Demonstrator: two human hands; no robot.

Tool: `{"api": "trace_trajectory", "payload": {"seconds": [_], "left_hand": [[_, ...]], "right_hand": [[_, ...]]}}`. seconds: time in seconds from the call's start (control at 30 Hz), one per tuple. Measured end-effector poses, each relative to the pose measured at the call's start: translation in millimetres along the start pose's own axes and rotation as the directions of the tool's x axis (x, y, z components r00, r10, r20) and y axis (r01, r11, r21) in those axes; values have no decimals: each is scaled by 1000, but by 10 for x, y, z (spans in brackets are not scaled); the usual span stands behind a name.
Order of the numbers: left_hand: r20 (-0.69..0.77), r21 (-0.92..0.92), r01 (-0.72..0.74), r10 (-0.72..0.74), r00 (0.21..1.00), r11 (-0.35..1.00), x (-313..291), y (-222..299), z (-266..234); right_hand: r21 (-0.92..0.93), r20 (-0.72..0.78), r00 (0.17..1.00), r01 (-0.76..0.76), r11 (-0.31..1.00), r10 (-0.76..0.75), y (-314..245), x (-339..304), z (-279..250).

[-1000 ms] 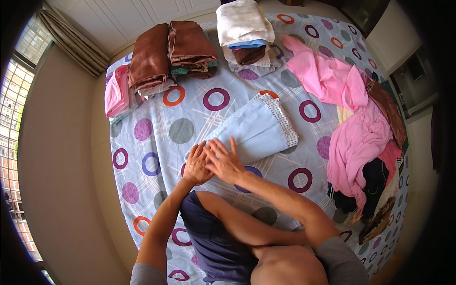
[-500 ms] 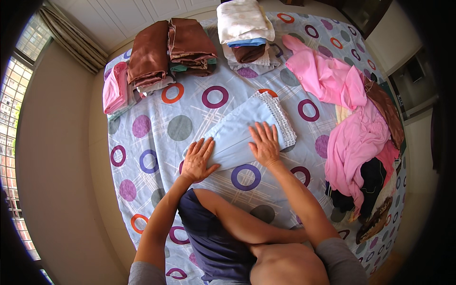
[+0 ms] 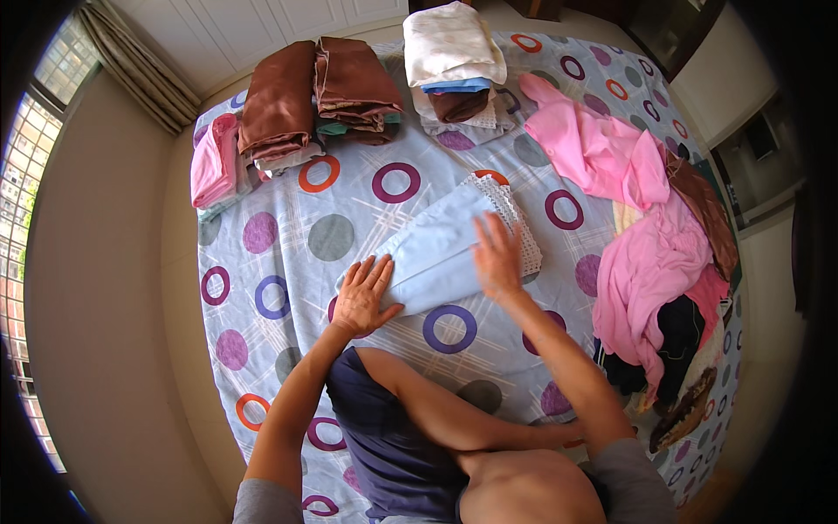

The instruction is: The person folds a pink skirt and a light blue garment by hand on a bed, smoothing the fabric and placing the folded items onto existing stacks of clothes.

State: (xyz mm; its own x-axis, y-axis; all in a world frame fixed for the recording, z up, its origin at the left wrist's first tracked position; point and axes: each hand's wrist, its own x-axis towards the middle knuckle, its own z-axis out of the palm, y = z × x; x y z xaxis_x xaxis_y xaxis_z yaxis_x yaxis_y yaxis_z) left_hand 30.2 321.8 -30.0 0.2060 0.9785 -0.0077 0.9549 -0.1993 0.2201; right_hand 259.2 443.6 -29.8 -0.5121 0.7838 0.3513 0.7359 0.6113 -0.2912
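A folded light blue cloth (image 3: 436, 253) with a white lace trim (image 3: 517, 223) along its right end lies on the bed in front of me. My left hand (image 3: 362, 293) rests flat on the cloth's left end, its fingers stretched out. Over the right part, close to the lace, is my right hand (image 3: 498, 258), fingers apart and slightly blurred by motion. Whether it touches the cloth is hard to tell. Neither hand grips anything.
Two stacks of folded brown cloth (image 3: 278, 100) stand at the far left beside a folded pink cloth (image 3: 214, 163). A stack topped with white cloth (image 3: 454, 44) sits at the far middle. Loose pink clothes (image 3: 650, 262) heap along the right of the patterned bedsheet (image 3: 288, 205).
My right hand has shifted a little to the right and toward the lace end, and its fingers have lifted from lying flat. The left hand stays in place on the cloth.
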Motion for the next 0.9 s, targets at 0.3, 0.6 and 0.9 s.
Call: {"api": "trace_trajectory", "payload": {"seconds": [0.3, 0.6, 0.9], "left_hand": [[-47, 5, 38, -37, 998, 999, -6, -19, 51], [-97, -28, 7, -9, 995, 1000, 44, -9, 49], [-78, -24, 11, -13, 997, 1000, 13, -29, 81]], "right_hand": [[69, 346, 891, 289, 955, -295, -654, 36, 565], [-157, 187, 963, -166, 973, 195, 517, 236, 230], [25, 262, 952, 154, 988, -155, -322, 514, 430]]}}
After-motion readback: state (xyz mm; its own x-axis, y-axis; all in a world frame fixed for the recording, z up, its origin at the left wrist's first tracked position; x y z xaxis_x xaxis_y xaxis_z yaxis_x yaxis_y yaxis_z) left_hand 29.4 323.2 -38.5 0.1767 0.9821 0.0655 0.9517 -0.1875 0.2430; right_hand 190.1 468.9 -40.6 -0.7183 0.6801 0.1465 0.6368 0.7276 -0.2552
